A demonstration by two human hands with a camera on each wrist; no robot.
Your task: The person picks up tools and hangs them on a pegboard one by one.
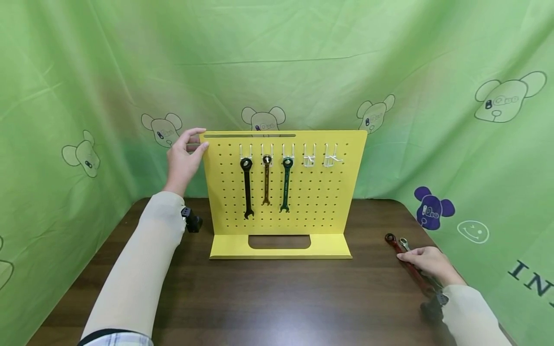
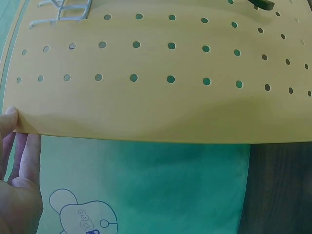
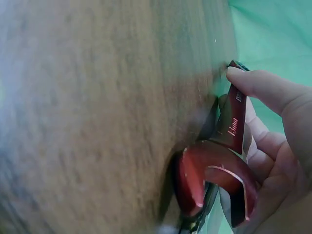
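Note:
At its upper left corner, a yellow pegboard (image 1: pixel 313 184) is pinched by my left hand (image 1: pixel 181 163), thumb on the front face and fingers behind the edge. My right hand (image 1: pixel 430 263) holds a red combination wrench (image 3: pixel 236 119) low at the table's right side, thumb on its shank. The wrench's open end faces the right wrist camera. Beside it lies a silver-coloured wrench (image 1: pixel 404 243), partly hidden by the right hand. On the board hang a black wrench (image 1: pixel 247 190), a smaller bronze wrench (image 1: pixel 266 183) and a green wrench (image 1: pixel 286 188).
Two white wire hooks, one (image 1: pixel 309 160) beside the green wrench and another (image 1: pixel 331 158) further right, bear no wrench. The board stands on a dark wooden table (image 1: pixel 277 298). Green printed cloth (image 1: pixel 320 86) hangs behind and at both sides.

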